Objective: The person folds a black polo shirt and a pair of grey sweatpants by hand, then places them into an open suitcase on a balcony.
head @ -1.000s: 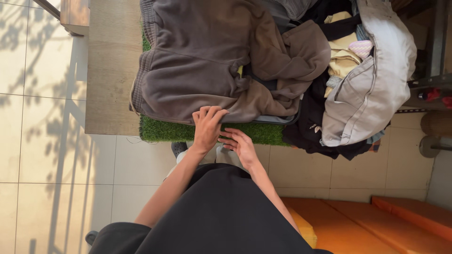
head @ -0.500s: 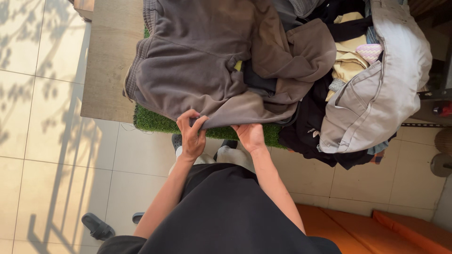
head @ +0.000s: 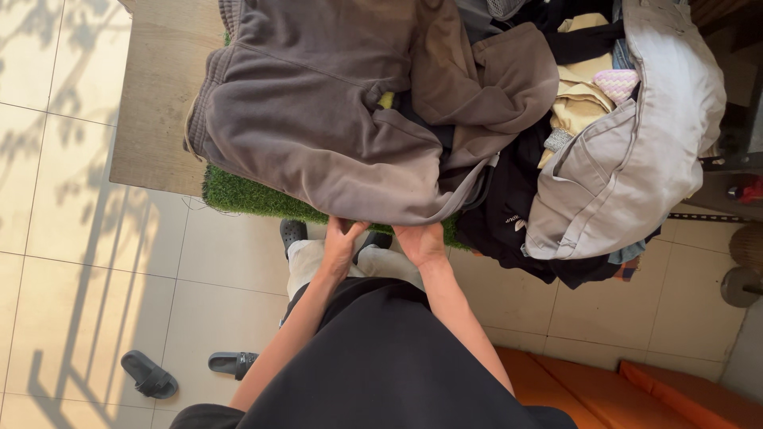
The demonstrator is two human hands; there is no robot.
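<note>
Both hands dropped to near hem of brown-grey sweatshirt [head: 318,119] since earlier frame, left hand [head: 342,241] and right hand [head: 420,242] pinching its edge, fingertips hidden beneath cloth, garment spread over bench [head: 155,103], clothes pile [head: 604,159] cut off at top.

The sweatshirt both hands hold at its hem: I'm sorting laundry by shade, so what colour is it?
The soft fleece sweatshirt is plain taupe, a greyish brown; the head view shows it.

Fingertips of left hand [head: 340,242] and right hand [head: 421,241] tucked under hem of grey-brown sweatshirt [head: 318,111]; grip unseen. Sweatshirt's top cut by frame edge. It hides most of green turf mat [head: 246,197]. Clothes beside it overlap; kinds unclear.
</note>
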